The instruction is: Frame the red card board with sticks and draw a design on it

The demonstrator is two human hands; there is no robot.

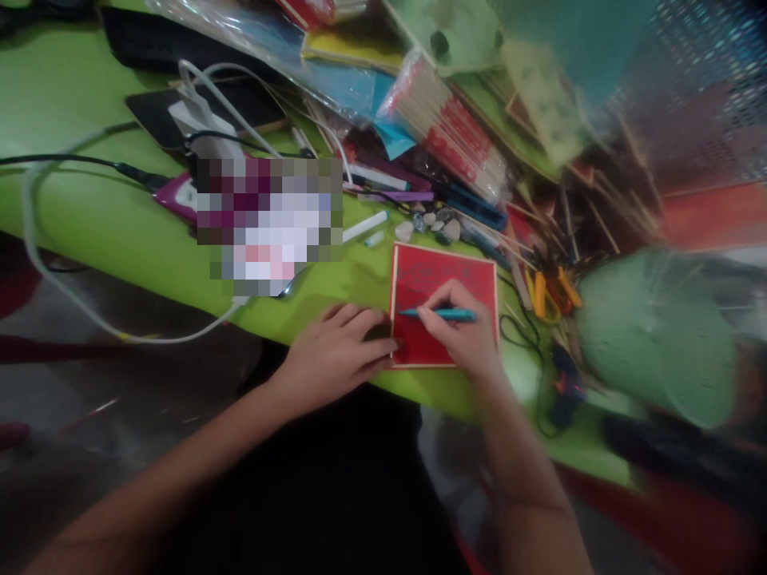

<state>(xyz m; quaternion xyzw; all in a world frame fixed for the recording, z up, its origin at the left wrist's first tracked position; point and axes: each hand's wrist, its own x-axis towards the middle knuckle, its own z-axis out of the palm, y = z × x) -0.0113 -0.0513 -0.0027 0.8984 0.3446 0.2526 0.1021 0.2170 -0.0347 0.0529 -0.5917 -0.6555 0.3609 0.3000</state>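
A red square board (431,347) with a pale border lies on the green table in front of me. Faint dark marks show across its upper part. My right hand (459,331) grips a teal pen (459,315), its tip pointing left over the board's left side. Whether the tip touches the surface I cannot tell. My left hand (344,343) rests at the board's left edge, fingers loosely bent and apart, holding nothing; the fingertips reach the border.
Beyond the board are pebbles (452,231), a white marker (367,228) and packed wooden sticks (455,124). Orange-handled scissors (548,295) and a green bucket (653,327) stand right. Left, a white cable (72,307) loops over the table edge near a purple power strip (176,198).
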